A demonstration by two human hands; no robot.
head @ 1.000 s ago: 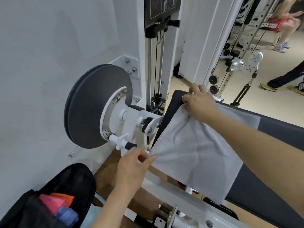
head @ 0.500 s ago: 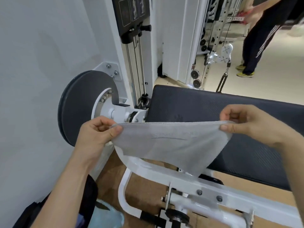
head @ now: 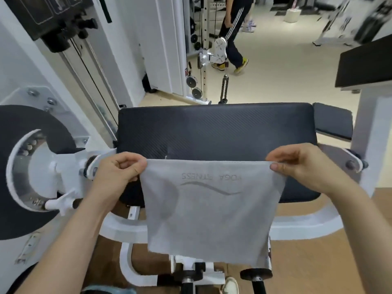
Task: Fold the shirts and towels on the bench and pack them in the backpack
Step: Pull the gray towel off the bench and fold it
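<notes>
Left hand [head: 118, 172] and right hand [head: 301, 168] each pinch a top corner of the grey towel [head: 207, 209], hanging over the bench pad [head: 212, 128]. Folding step; next likely calls for bringing corners together to halve it.

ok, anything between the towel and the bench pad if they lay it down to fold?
Nothing visible. Left hand and right hand pinch the towel by its top corners; it hangs at the near edge of the bench pad, with no object showing on the pad. Path to the backpack: cannot tell.

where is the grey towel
In the head view the grey towel hangs centre frame, top corners pinched by the left hand and right hand, in front of the black bench pad.
</notes>
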